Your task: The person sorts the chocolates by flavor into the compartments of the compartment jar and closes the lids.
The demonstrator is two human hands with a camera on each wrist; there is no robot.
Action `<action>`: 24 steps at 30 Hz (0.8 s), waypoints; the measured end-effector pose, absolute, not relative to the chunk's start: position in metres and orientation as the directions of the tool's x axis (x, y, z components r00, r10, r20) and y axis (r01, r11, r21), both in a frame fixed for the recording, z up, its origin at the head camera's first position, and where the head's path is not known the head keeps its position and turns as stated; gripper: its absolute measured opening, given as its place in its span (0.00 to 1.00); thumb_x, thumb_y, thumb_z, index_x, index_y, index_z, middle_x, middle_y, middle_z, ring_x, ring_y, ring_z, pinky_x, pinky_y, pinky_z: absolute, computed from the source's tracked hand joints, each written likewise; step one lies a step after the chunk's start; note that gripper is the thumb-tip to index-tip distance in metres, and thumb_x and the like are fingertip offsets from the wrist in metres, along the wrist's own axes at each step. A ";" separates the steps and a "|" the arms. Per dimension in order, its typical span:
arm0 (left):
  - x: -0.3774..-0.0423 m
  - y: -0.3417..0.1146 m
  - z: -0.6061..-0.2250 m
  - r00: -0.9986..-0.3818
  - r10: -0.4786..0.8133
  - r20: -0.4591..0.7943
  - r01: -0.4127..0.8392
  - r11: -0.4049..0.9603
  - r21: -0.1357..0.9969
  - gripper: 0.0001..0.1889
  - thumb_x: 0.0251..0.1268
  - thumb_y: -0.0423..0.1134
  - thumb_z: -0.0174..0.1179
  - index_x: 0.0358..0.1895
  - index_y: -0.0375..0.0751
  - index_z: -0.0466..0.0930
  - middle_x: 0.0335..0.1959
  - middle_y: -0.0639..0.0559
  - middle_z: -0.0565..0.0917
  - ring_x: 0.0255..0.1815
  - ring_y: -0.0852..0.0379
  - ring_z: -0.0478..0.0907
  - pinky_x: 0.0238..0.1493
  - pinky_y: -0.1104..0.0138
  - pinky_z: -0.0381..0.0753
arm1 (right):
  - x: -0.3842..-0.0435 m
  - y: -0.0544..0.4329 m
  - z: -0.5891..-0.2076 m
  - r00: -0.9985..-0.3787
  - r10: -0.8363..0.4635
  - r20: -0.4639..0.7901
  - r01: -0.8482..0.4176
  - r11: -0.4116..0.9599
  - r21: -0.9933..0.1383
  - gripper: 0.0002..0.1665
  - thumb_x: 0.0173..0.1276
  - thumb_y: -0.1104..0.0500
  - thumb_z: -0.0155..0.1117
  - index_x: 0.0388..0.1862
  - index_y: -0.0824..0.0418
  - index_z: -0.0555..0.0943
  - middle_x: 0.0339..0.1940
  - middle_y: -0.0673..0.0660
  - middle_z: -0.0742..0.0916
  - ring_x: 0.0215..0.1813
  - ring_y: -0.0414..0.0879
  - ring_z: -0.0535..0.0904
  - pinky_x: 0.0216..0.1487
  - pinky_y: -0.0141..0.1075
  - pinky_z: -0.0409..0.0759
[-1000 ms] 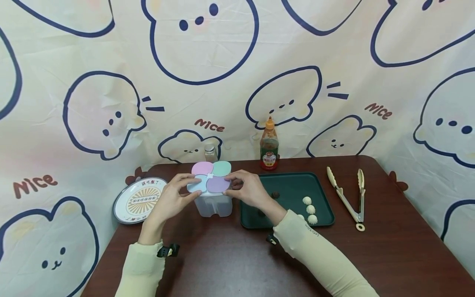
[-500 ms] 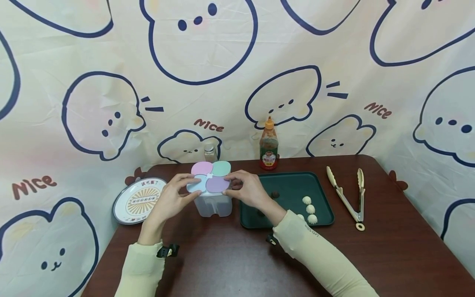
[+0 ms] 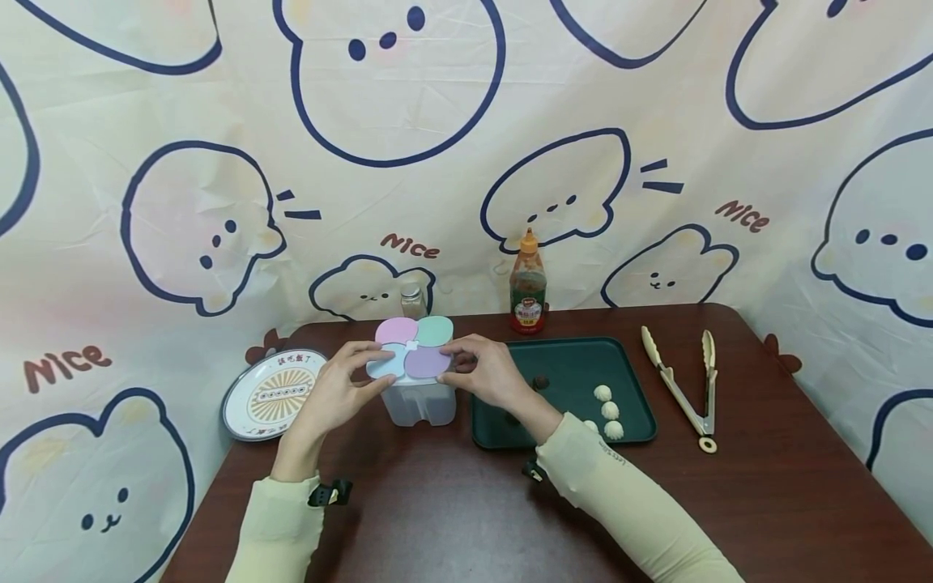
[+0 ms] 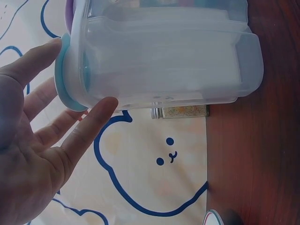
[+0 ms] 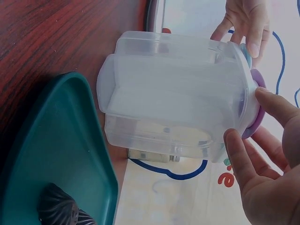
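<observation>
A clear plastic storage container (image 3: 420, 403) stands upright on the table, in front of me and left of centre. Its lid (image 3: 412, 346) has petal-shaped flaps in pink, mint, light blue and purple, all lying flat. My left hand (image 3: 337, 389) grips the lid's left edge at the light blue flap, thumb in front and fingers behind. At the purple flap, my right hand (image 3: 490, 371) holds the right edge between thumb and fingers. Both wrist views show the container's translucent walls (image 4: 164, 61) below the lid, with the fingers spread around its rim.
A green tray (image 3: 568, 364) with white and dark swirled pieces (image 5: 58, 206) lies to the right. Beyond it are open tongs (image 3: 700, 417). A sauce bottle (image 3: 528, 291) and a small jar (image 3: 413, 301) stand behind; a patterned plate (image 3: 251, 405) lies left.
</observation>
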State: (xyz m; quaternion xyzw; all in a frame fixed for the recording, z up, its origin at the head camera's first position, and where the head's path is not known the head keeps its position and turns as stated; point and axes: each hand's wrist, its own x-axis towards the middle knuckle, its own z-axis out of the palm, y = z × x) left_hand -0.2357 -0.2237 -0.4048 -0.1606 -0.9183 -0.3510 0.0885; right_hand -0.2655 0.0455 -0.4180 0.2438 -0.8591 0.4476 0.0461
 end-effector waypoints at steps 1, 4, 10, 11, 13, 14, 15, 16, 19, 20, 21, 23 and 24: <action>-0.236 -0.224 -0.405 -0.933 0.232 0.275 0.356 0.702 0.617 0.21 0.62 0.47 0.69 0.58 0.47 0.83 0.65 0.45 0.74 0.64 0.43 0.71 0.61 0.44 0.75 | -0.266 0.045 -0.418 -0.877 -0.378 0.298 -0.461 0.482 -0.746 0.23 0.59 0.50 0.77 0.54 0.50 0.86 0.50 0.50 0.86 0.45 0.41 0.85 0.46 0.33 0.85; -0.236 -0.224 -0.405 -0.933 0.233 0.273 0.356 0.701 0.618 0.22 0.62 0.48 0.69 0.58 0.47 0.83 0.65 0.45 0.74 0.64 0.43 0.71 0.61 0.44 0.75 | -0.266 0.045 -0.418 -0.879 -0.370 0.301 -0.459 0.483 -0.745 0.22 0.60 0.49 0.76 0.54 0.50 0.86 0.48 0.49 0.87 0.45 0.40 0.85 0.45 0.33 0.85; -0.234 -0.224 -0.403 -0.935 0.232 0.268 0.352 0.699 0.623 0.22 0.62 0.47 0.69 0.59 0.46 0.83 0.65 0.44 0.74 0.63 0.43 0.72 0.57 0.47 0.80 | -0.267 0.045 -0.417 -0.877 -0.366 0.312 -0.466 0.489 -0.737 0.21 0.60 0.48 0.76 0.53 0.50 0.86 0.45 0.49 0.88 0.44 0.40 0.85 0.45 0.34 0.84; -0.234 -0.223 -0.403 -0.937 0.230 0.262 0.346 0.700 0.624 0.22 0.62 0.48 0.69 0.59 0.46 0.83 0.66 0.44 0.73 0.62 0.44 0.72 0.57 0.49 0.81 | -0.267 0.045 -0.417 -0.877 -0.367 0.310 -0.466 0.491 -0.736 0.22 0.60 0.48 0.76 0.53 0.50 0.86 0.45 0.49 0.88 0.44 0.40 0.85 0.45 0.34 0.85; -0.233 -0.222 -0.402 -0.941 0.221 0.255 0.335 0.708 0.622 0.23 0.62 0.48 0.70 0.59 0.46 0.83 0.66 0.45 0.73 0.62 0.44 0.72 0.57 0.50 0.82 | -0.267 0.044 -0.417 -0.879 -0.369 0.304 -0.462 0.495 -0.736 0.22 0.60 0.48 0.76 0.53 0.50 0.86 0.45 0.49 0.88 0.44 0.40 0.85 0.45 0.34 0.84; -0.233 -0.221 -0.402 -0.942 0.218 0.255 0.333 0.715 0.616 0.23 0.62 0.48 0.70 0.59 0.47 0.83 0.66 0.45 0.73 0.62 0.44 0.72 0.58 0.50 0.81 | -0.267 0.044 -0.417 -0.880 -0.368 0.300 -0.459 0.498 -0.736 0.22 0.60 0.48 0.76 0.53 0.50 0.86 0.45 0.49 0.88 0.44 0.40 0.85 0.45 0.34 0.84; -0.232 -0.220 -0.401 -0.942 0.216 0.257 0.331 0.719 0.611 0.23 0.61 0.49 0.70 0.59 0.47 0.83 0.66 0.45 0.73 0.62 0.44 0.72 0.59 0.50 0.80 | -0.267 0.045 -0.417 -0.882 -0.367 0.297 -0.456 0.500 -0.736 0.22 0.60 0.47 0.76 0.53 0.50 0.86 0.45 0.49 0.88 0.43 0.40 0.85 0.45 0.34 0.84; -0.232 -0.219 -0.401 -0.942 0.212 0.258 0.329 0.724 0.606 0.23 0.61 0.49 0.70 0.58 0.48 0.83 0.66 0.45 0.73 0.62 0.44 0.71 0.60 0.49 0.79 | -0.267 0.045 -0.416 -0.883 -0.366 0.292 -0.452 0.502 -0.737 0.23 0.60 0.47 0.76 0.53 0.50 0.86 0.44 0.49 0.88 0.43 0.40 0.84 0.45 0.34 0.84; -0.231 -0.215 -0.401 -0.934 0.210 0.287 0.344 0.740 0.578 0.23 0.60 0.50 0.70 0.58 0.49 0.83 0.65 0.46 0.74 0.64 0.44 0.69 0.61 0.45 0.74 | -0.266 0.045 -0.415 -0.888 -0.364 0.280 -0.440 0.504 -0.743 0.23 0.60 0.47 0.76 0.53 0.51 0.85 0.44 0.50 0.88 0.42 0.40 0.84 0.44 0.34 0.84; -0.232 -0.213 -0.401 -0.930 0.214 0.298 0.353 0.742 0.569 0.23 0.60 0.50 0.70 0.58 0.49 0.83 0.64 0.46 0.74 0.64 0.44 0.67 0.61 0.44 0.72 | -0.266 0.045 -0.414 -0.890 -0.364 0.276 -0.437 0.504 -0.745 0.23 0.60 0.47 0.75 0.54 0.51 0.85 0.44 0.50 0.88 0.42 0.40 0.84 0.44 0.34 0.84; -0.232 -0.212 -0.401 -0.927 0.217 0.306 0.360 0.744 0.563 0.23 0.59 0.50 0.71 0.58 0.50 0.83 0.64 0.46 0.74 0.64 0.44 0.67 0.61 0.44 0.72 | -0.266 0.045 -0.414 -0.891 -0.364 0.270 -0.432 0.504 -0.748 0.23 0.60 0.47 0.75 0.54 0.51 0.85 0.44 0.51 0.88 0.42 0.41 0.83 0.44 0.34 0.84; -0.233 -0.209 -0.402 -0.918 0.226 0.327 0.378 0.750 0.542 0.23 0.58 0.50 0.72 0.57 0.49 0.84 0.62 0.47 0.75 0.63 0.45 0.66 0.60 0.46 0.71 | -0.265 0.046 -0.413 -0.893 -0.364 0.265 -0.427 0.501 -0.753 0.23 0.61 0.47 0.75 0.54 0.51 0.84 0.44 0.52 0.88 0.42 0.41 0.83 0.44 0.34 0.84; -0.233 -0.207 -0.402 -0.914 0.230 0.335 0.385 0.755 0.531 0.23 0.58 0.50 0.72 0.57 0.49 0.84 0.62 0.47 0.75 0.62 0.46 0.66 0.59 0.47 0.71 | -0.265 0.046 -0.412 -0.893 -0.364 0.263 -0.426 0.502 -0.752 0.24 0.61 0.47 0.75 0.54 0.51 0.84 0.44 0.52 0.88 0.42 0.41 0.83 0.43 0.34 0.84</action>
